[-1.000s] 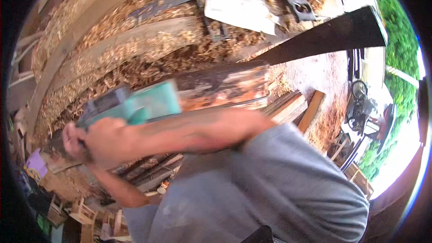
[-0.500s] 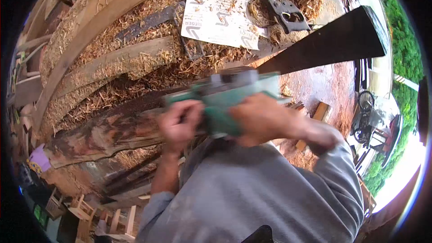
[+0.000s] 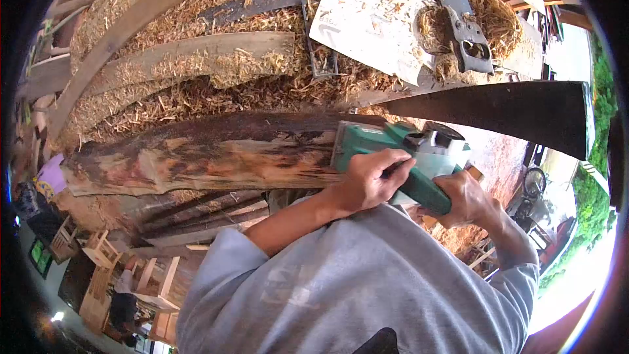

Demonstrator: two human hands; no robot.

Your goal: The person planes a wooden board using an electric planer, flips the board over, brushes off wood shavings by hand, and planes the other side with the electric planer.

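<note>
A green electric hand planer (image 3: 367, 144) lies over the right end of a rough wooden slab (image 3: 229, 157) with dark streaks. My left hand (image 3: 377, 180) is closed around the front part of the planer, fingers curled. Farther right, my right hand (image 3: 462, 196) wraps round the planer's rear handle. The planer's underside and its contact with the wood are hidden from me.
Wood shavings cover the bench behind the slab, with a printed white sheet (image 3: 367, 23) and a handsaw (image 3: 468, 42). A dark tapered board (image 3: 511, 111) juts right. Wooden stools (image 3: 157, 285) and a person (image 3: 124, 301) are at lower left; a bicycle (image 3: 534, 183) stands at right.
Both hands and the planer have moved right along the slab, uncovering more of its surface. The view has shifted too, and the earlier motion blur on the hands has lessened.
</note>
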